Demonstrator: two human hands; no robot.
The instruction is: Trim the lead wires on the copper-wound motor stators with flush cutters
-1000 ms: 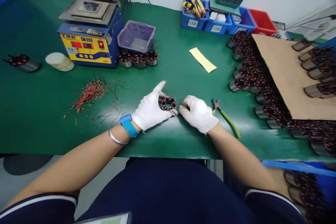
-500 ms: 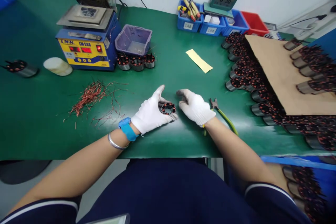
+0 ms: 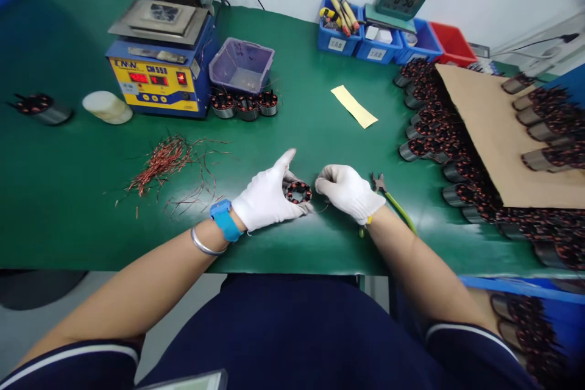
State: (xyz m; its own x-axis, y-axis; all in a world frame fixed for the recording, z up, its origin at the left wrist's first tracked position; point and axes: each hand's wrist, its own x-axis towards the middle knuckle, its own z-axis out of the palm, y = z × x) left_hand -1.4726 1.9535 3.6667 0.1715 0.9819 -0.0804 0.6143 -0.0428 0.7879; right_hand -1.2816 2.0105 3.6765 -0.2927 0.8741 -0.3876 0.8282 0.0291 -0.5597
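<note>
In a white glove, my left hand wraps round a small wound stator with copper windings, its open end facing up. My right hand, also gloved, is just right of the stator and apart from it. Its thumb and fingertips are pressed together in a pinch, and a thin strand seems to show below them; what they hold is too small to name. Green-handled cutters lie on the green table beside my right wrist, partly hidden by it.
Left of my hands lie copper wire scraps. Behind stand a blue and yellow machine, a purple bin and three stators. A yellow paper strip lies ahead. Many stators surround a cardboard sheet at right.
The fingers of my right hand have closed from a loose curl into a pinch beside the stator. My left hand still holds the stator. The whole view has shifted slightly.
</note>
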